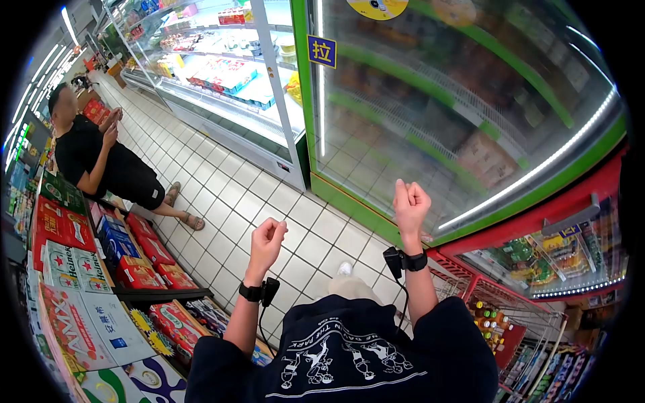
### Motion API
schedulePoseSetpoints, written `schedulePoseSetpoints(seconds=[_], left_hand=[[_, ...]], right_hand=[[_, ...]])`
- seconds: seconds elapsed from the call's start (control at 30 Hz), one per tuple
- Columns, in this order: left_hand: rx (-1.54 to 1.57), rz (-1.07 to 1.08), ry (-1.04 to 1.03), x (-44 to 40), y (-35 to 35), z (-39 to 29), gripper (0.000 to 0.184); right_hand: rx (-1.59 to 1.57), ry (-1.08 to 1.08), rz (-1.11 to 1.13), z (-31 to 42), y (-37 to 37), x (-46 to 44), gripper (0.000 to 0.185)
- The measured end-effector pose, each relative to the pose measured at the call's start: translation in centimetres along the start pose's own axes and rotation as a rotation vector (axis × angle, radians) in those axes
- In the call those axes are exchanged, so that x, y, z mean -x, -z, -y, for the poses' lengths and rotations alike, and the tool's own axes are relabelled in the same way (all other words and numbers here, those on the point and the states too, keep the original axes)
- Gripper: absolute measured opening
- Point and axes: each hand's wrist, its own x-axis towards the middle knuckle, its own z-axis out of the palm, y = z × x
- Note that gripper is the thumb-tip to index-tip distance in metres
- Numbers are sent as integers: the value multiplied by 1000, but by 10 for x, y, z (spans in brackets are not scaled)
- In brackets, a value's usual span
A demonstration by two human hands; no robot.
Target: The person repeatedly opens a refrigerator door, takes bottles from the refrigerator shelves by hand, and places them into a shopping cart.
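Both of my hands are raised in front of my body, above the tiled floor. My left hand (267,245) is curled into a loose fist, thumb against the bent fingers, and nothing shows in it. My right hand (411,207) is also closed, with the thumb up along the fingers and no object visible in it. Behind the right hand stands a green-framed glass-door fridge (403,127), its shelves dim through the glass. A blue square sign (322,52) with a yellow character is on its frame. Neither hand appears to touch anything.
At left, a person in black (111,151) sits by stacked drink boxes (74,265). A lit open display cooler (222,74) is ahead. On the right are a red cooler (571,248) and a red shopping cart (480,289) near several bottles (494,322).
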Motion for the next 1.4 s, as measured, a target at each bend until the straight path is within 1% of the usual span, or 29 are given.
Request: schedulePoseSetpoints(seconds=[0.1, 0.17, 0.23, 0.3, 0.37, 0.4, 0.47, 0.53, 0.57, 0.63, 0.7, 0.73, 0.77, 0.83, 0.9, 0.93, 0.97, 1.0, 1.03, 1.07, 1.1, 1.17, 1.2, 1.27, 1.3, 1.37, 1.4], left_hand=[[9, -2, -9, -37, -22, -10, 22], [-42, 18, 11, -59, -35, -8, 23], [19, 21, -43, -79, -56, -3, 24], [7, 64, -35, -95, -69, -3, 25], [-68, 154, -77, -124, -82, -9, 25], [-107, 168, -49, -135, -83, -20, 26], [-74, 155, -85, -158, -83, -24, 26], [-58, 130, -140, -173, -83, -26, 26], [-22, 86, -144, -197, -82, -26, 28], [-30, 103, -143, -216, -79, -23, 35], [60, 59, -266, -263, -77, -20, 44], [50, 76, -208, -264, -76, -23, 52], [66, 9, -293, -297, -74, -23, 58], [45, -3, -286, -320, -65, -32, 68], [-2, -72, -385, -377, -56, -43, 76], [3, -57, -383, -380, -55, -43, 84], [37, -55, -381, -402, -52, -41, 84], [12, -64, -398, -421, -49, -43, 87], [-37, -74, -422, -423, -54, -54, 89], [-66, -40, -425, -438, -60, -54, 93], [-39, 4, -446, -451, -58, -51, 90], [-62, -37, -511, -460, -64, -49, 80], [-48, -26, -502, -470, -61, -48, 80], [92, 11, -451, -481, -60, -47, 66], [102, 23, -435, -484, -62, -48, 66], [124, 185, -338, -491, -60, -47, 57], [141, 171, -348, -491, -63, -47, 54]], right_hand=[[-57, -56, -17, -14, 1, -28, 51], [1, -5, -3, -30, 5, -48, 49], [-8, -37, 12, -41, 7, -62, 47], [-14, -73, 19, -46, 6, -66, 44], [-5, -110, 56, -49, 1, -76, 34], [-4, -115, 42, -56, 3, -80, 34], [-34, -144, 86, -67, 3, -84, 27], [-37, -183, 92, -67, -3, -87, 25], [-30, -224, 83, -72, -11, -92, 24], [18, -189, 96, -73, -21, -96, 22], [94, -128, 83, -80, -33, -115, 21], [129, -92, 56, -84, -32, -117, 20], [192, -40, 15, -88, -42, -128, 19], [217, -41, 5, -88, -58, -138, 18], [270, -23, -3, -91, -94, -159, 17], [275, -25, 16, -88, -102, -159, 16], [314, -14, 41, -92, -121, -169, 16], [332, -33, 79, -94, -140, -177, 14], [327, -33, 78, -90, -147, -177, 14], [368, -18, 98, -89, -165, -187, 14], [391, -11, 114, -89, -181, -192, 13], [429, -23, 116, -89, -191, -198, 12], [420, -39, 103, -91, -200, -199, 12], [426, -68, 82, -94, -208, -198, 12], [429, -88, 62, -96, -206, -196, 12], [445, -121, 31, -98, -208, -187, 13], [463, -134, 17, -97, -207, -184, 13]])
